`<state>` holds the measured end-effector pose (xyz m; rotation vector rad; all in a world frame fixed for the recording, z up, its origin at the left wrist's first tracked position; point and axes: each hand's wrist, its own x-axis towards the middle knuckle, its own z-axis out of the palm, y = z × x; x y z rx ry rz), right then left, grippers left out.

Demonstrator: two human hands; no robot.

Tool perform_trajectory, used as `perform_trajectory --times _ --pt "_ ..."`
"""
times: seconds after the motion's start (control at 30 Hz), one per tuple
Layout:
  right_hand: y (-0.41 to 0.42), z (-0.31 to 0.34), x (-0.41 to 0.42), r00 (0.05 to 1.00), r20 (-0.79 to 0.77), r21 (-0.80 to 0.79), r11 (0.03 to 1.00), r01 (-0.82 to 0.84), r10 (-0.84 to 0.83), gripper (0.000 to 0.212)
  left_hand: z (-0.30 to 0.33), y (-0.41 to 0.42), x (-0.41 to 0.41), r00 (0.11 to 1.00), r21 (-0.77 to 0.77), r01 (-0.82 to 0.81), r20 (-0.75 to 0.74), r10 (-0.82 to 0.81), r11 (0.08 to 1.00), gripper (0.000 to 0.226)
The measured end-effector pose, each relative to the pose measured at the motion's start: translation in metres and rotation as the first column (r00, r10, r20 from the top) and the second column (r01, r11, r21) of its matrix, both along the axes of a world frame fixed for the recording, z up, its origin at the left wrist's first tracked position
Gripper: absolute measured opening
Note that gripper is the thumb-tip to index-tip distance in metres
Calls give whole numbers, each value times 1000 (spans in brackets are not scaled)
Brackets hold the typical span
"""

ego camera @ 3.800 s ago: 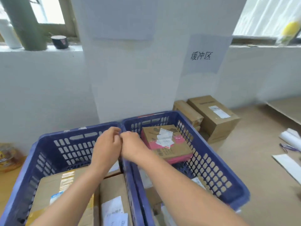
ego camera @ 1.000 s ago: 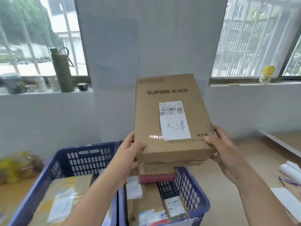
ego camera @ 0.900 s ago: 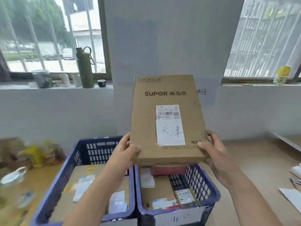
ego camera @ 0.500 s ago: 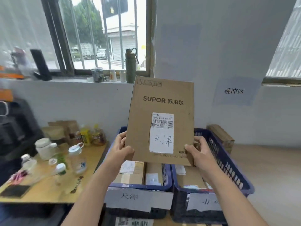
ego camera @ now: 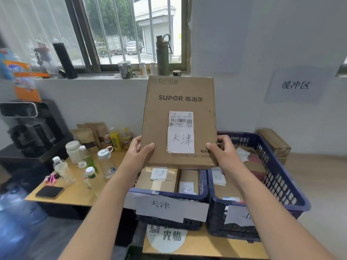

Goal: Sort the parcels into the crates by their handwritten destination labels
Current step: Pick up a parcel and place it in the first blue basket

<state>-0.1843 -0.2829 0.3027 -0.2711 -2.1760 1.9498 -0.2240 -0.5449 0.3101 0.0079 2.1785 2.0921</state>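
the left hand (ego camera: 139,153) and right hand (ego camera: 224,153) each grip a lower side edge of the supor parcel (ego camera: 179,102), thumbs on its front. the parcel is held upright above the left crate (ego camera: 169,194). its handwritten label (ego camera: 181,142) reads 天津, matching the crate tag (ego camera: 165,205).

Both hands, left hand (ego camera: 138,153) and right hand (ego camera: 223,156), hold the cardboard parcel (ego camera: 179,122) upright above the left crate (ego camera: 169,194). Boxes (ego camera: 157,180) already fill the visible front of that crate nearly to its rim, and air shows between them and the parcel. The right crate (ego camera: 277,177) is touching it alongside, also holding parcels. Bottles (ego camera: 105,162) crowd the counter (ego camera: 75,196) on the left.
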Motion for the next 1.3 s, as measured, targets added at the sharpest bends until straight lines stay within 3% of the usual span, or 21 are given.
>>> perform_trajectory --times 0.43,0.63,0.87,1.3 --pt "-47 -45 -79 923 385 146 988 -41 -19 34 -37 -46 -100 942 -329 128 336 -11 935 42" --pt "-80 -59 -101 892 451 105 993 -59 5 35 -54 -75 -125 937 -383 176 347 -35 907 45" --pt "-96 -58 -118 887 462 134 986 -100 28 48 -58 -103 -135 909 -264 197 411 -75 944 53" --pt "-92 -66 -112 879 477 85 995 -45 -1 44 -64 -94 -138 910 -273 196 410 -71 942 57"
